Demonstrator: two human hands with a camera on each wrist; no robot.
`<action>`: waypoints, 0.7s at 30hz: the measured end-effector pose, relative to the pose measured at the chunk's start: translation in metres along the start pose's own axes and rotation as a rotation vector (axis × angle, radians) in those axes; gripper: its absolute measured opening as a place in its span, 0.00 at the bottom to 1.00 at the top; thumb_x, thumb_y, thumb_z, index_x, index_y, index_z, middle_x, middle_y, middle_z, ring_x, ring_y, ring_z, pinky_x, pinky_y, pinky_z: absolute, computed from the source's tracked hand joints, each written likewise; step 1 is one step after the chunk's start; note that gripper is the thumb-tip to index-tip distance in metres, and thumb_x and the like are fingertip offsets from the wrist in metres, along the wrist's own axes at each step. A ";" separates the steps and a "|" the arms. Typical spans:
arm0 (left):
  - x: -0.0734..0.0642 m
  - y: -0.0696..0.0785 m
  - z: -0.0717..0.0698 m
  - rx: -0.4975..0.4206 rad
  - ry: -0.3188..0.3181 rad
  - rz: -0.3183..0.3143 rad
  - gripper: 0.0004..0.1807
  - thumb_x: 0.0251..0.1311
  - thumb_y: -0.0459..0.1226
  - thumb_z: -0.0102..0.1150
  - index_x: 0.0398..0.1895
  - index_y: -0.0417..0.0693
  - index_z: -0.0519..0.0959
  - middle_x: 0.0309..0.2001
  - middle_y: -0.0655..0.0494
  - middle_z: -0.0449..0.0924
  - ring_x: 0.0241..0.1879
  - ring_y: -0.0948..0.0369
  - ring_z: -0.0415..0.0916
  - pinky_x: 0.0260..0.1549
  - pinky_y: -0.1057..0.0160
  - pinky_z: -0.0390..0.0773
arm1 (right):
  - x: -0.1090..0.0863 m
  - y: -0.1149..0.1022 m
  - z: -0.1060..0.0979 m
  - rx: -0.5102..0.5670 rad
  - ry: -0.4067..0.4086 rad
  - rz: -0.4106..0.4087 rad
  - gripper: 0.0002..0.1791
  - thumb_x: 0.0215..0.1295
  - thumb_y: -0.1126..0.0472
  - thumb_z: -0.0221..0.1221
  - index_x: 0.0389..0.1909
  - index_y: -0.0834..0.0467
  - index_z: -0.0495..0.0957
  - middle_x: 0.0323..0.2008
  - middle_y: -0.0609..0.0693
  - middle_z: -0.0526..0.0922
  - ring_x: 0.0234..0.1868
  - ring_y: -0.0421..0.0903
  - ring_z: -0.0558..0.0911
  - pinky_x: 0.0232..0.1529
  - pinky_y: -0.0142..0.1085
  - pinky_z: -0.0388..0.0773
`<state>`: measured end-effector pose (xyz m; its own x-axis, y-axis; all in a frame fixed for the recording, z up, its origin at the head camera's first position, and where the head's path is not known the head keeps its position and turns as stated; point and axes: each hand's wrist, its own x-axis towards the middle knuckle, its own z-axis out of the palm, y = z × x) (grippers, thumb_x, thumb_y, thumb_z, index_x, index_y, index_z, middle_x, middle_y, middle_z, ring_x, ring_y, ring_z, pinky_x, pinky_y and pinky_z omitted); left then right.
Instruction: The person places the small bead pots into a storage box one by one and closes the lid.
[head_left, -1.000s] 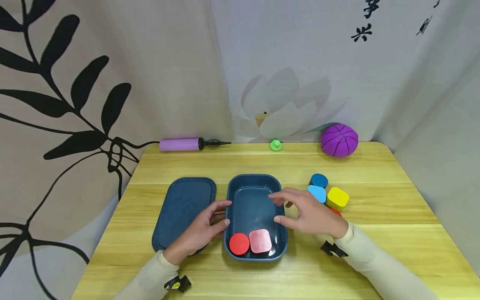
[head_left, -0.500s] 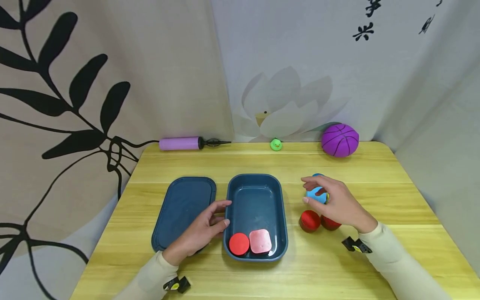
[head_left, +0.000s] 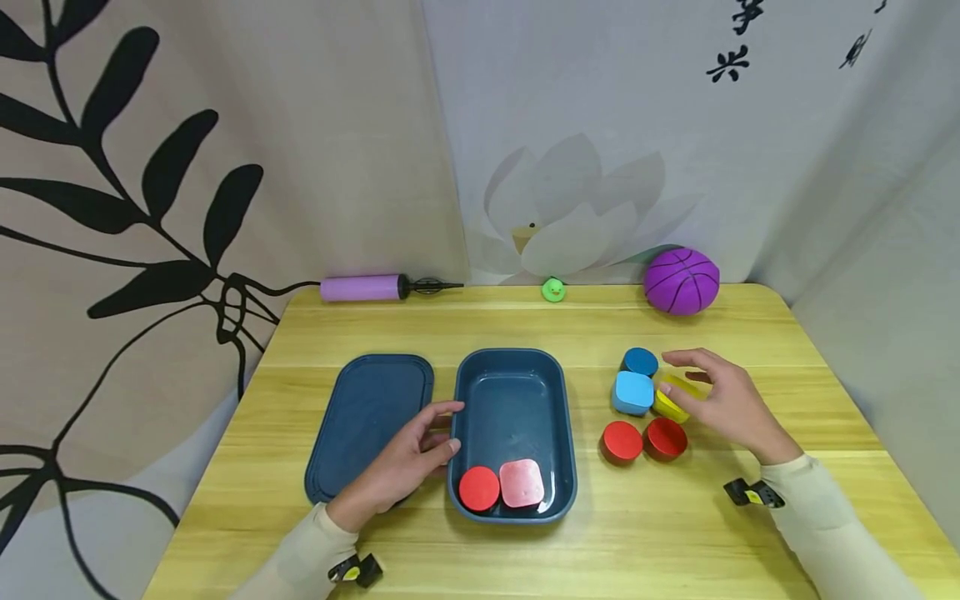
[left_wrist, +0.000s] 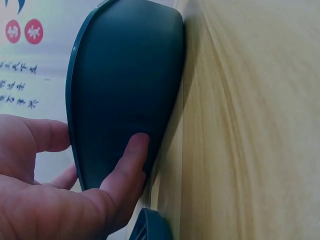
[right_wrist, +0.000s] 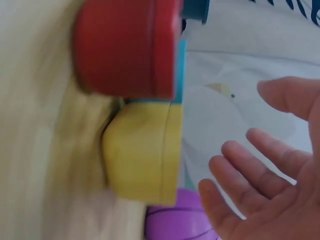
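Note:
My left hand (head_left: 405, 458) rests at the left side of the dark blue open box (head_left: 513, 358). In the left wrist view its fingers touch the outer wall of the box (left_wrist: 125, 75) and its rim. A round red tub (head_left: 478, 488) and a square pink tub (head_left: 521, 483) sit in the near end of the box. To the right, my right hand (head_left: 731, 404) hovers with spread fingers beside a small yellow square tub (head_left: 672, 398), partly covering it. The right wrist view shows a gap between the fingers and the yellow tub (right_wrist: 145, 152).
Close to the yellow tub stand a light blue square tub (head_left: 632, 392), a dark blue round tub (head_left: 640, 361) and two round red tubs (head_left: 621, 442). The dark blue lid (head_left: 371, 417) lies left of the box. A purple pump (head_left: 360, 288), green duck (head_left: 553, 290) and purple ball (head_left: 682, 282) line the back edge.
My right hand has moved from over the box to the right, past the light blue tub, to the yellow one. The left hand stays at the box.

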<state>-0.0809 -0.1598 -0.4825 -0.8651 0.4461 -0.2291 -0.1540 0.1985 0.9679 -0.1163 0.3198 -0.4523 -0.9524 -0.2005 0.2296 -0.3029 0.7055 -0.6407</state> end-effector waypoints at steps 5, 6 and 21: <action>0.001 -0.001 0.000 -0.005 0.005 -0.006 0.33 0.79 0.39 0.57 0.83 0.56 0.60 0.76 0.40 0.64 0.70 0.42 0.73 0.53 0.51 0.87 | -0.006 0.014 -0.005 -0.027 -0.070 0.062 0.28 0.70 0.56 0.70 0.67 0.61 0.77 0.63 0.62 0.82 0.64 0.62 0.80 0.63 0.57 0.77; 0.001 -0.001 0.000 -0.006 0.002 -0.005 0.33 0.79 0.40 0.57 0.83 0.55 0.60 0.76 0.40 0.64 0.70 0.42 0.73 0.53 0.51 0.87 | -0.007 0.017 -0.006 -0.027 -0.082 0.069 0.29 0.71 0.55 0.70 0.68 0.62 0.77 0.63 0.63 0.82 0.64 0.64 0.79 0.62 0.59 0.77; 0.000 -0.001 0.000 0.004 -0.001 -0.014 0.33 0.79 0.40 0.58 0.83 0.55 0.60 0.75 0.40 0.65 0.70 0.42 0.73 0.52 0.51 0.87 | -0.014 0.036 -0.001 -0.011 -0.253 0.140 0.38 0.73 0.53 0.68 0.75 0.66 0.66 0.68 0.68 0.76 0.59 0.63 0.82 0.55 0.53 0.86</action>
<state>-0.0806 -0.1605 -0.4829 -0.8624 0.4441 -0.2429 -0.1641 0.2087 0.9641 -0.1135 0.3483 -0.4780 -0.9634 -0.2630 -0.0516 -0.1688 0.7451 -0.6453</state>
